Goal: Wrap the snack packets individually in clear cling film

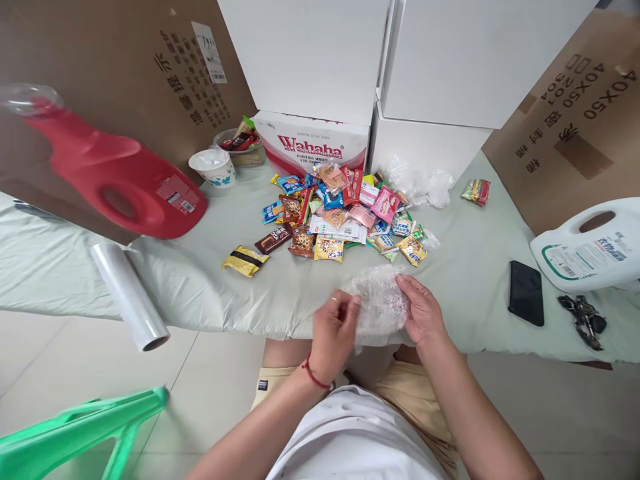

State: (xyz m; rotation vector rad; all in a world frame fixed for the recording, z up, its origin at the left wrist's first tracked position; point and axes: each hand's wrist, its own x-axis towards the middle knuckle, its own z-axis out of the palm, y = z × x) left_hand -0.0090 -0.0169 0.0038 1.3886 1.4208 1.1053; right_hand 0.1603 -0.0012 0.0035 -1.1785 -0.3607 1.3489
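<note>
Near the table's front edge, a crinkled clear plastic bag is stretched between my two hands. My left hand, with a red string on its wrist, pinches the bag's left side between thumb and fingers. On the opposite side, my right hand grips the bag with the thumb on top; its other fingers are partly hidden. What the bag holds, if anything, I cannot make out. Just beyond lies a heap of small wrapped snacks in many colours. A yellow packet with a dark band lies to the heap's left.
At left are a red jug, a plastic film roll jutting over the edge, and a paper cup. Crumpled clear bags lie behind the heap. A black phone, keys and a white jug are at right.
</note>
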